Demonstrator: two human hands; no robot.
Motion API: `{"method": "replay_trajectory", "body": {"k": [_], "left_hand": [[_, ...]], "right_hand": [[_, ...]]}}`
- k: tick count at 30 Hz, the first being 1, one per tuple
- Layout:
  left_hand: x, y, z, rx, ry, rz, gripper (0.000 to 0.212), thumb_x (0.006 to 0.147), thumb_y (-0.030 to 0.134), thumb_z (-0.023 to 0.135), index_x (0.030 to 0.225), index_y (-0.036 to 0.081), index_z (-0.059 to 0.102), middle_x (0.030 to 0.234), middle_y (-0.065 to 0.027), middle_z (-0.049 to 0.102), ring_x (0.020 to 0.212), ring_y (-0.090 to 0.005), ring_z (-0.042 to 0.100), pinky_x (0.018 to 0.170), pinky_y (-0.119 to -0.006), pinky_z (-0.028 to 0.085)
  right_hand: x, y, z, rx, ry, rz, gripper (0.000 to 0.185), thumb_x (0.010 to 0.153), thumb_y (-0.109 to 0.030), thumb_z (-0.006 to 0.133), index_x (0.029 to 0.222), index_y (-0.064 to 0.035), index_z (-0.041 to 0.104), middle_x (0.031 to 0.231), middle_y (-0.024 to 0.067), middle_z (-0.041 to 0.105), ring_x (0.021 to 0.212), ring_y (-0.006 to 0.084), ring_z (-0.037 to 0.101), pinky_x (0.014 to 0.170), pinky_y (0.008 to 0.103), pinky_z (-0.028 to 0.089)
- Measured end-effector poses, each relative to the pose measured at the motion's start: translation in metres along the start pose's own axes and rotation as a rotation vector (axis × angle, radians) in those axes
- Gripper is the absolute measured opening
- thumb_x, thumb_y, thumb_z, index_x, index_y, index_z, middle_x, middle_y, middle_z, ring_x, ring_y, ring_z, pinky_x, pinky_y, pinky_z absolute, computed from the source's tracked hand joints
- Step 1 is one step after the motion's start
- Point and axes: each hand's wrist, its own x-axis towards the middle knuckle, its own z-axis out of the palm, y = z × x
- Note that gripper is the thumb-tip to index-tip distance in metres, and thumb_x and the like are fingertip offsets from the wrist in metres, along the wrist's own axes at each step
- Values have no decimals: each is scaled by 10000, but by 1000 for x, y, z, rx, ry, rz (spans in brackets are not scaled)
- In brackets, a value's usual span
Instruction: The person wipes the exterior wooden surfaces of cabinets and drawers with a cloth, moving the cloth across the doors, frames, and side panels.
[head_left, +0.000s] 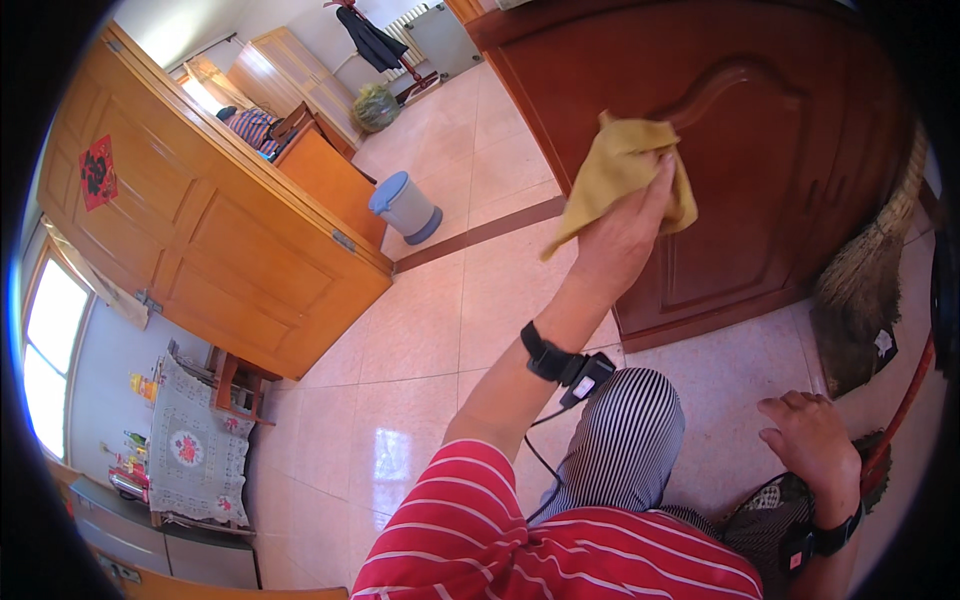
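Note:
My left hand (619, 236) grips a mustard-yellow cloth (626, 165), bunched at the fingers and hanging in loose folds. Behind the cloth stands a dark red-brown wooden cabinet (735, 266) with raised arched door panels. Whether cloth and door touch, I cannot tell. Low on the right, my right hand (814, 435) holds nothing, thumb and fingers apart, palm downward. A black strap with a small device (574, 371) circles my left wrist; another band (836, 529) is on the right. My bent knee (622, 435) in striped trousers rises between the hands.
A straw broom (862, 262) leans beside the cabinet's right side, near a red pole (904, 397). An orange wooden door (225, 225) stands ajar on the left. Past the threshold strip (480, 234) are a lidded bin (405, 208), a desk (330, 180) and a seated person (251, 127).

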Motion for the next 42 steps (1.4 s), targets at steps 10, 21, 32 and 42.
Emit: {"method": "replay_trajectory", "body": {"k": [10,21,32,42], "left_hand": [[99,18,26,-361,11,247,518,790,31,658,1279,9,489,1022,-184,611,963,-342,603,821,-394,490],[98,21,33,-213,-17,313,339,741,106,654,1054,26,549,923,-82,571,874,-241,610,761,-329,511],[-10,-17,-42,4,-315,114,427,812,60,548,1239,53,526,975,-86,594,892,-206,620,723,-292,505],[39,-19,-33,-218,-147,199,610,767,5,570,1360,0,425,1108,-165,582,993,-319,585,851,-364,463]], "right_hand": [[7,1,7,-30,-11,-32,181,770,-205,673,897,-77,663,848,130,651,857,300,628,817,415,491],[24,18,22,-85,-91,6,328,781,-200,696,1089,-94,656,983,130,668,932,308,636,841,404,504],[22,8,14,-75,-151,20,330,789,-231,684,1088,-92,659,985,135,668,944,307,635,850,401,499],[15,3,12,-53,-71,-11,196,779,-241,651,848,-59,677,862,134,657,871,292,636,817,421,495]]}}
